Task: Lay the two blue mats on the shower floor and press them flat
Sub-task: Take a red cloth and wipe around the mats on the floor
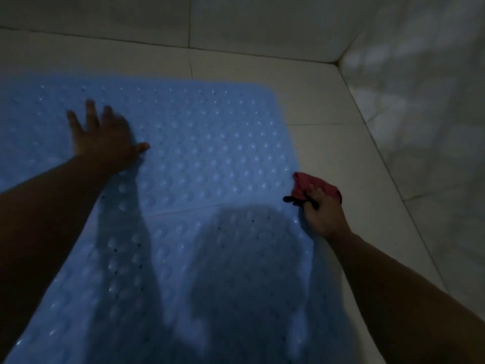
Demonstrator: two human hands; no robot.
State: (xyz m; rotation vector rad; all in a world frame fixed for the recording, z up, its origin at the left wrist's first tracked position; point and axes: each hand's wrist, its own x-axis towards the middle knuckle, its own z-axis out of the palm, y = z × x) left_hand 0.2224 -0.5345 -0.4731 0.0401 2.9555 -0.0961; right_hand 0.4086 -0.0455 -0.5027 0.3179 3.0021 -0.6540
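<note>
- Far mat (199, 143) and near mat (210, 285) are lying edge to edge on the floor (328, 143).
- Left hand (105, 137) is pressing the far mat, fingers spread.
- Right hand (324, 214), at the mats' right edge, is gripping what seems a red cloth (315, 189).

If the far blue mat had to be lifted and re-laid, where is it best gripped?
Probably the far blue mat at its rounded far-right corner, approached from the right. That corner lies over bare floor tile, clear of the left hand spread on the mat and the right hand holding a red cloth.
</note>
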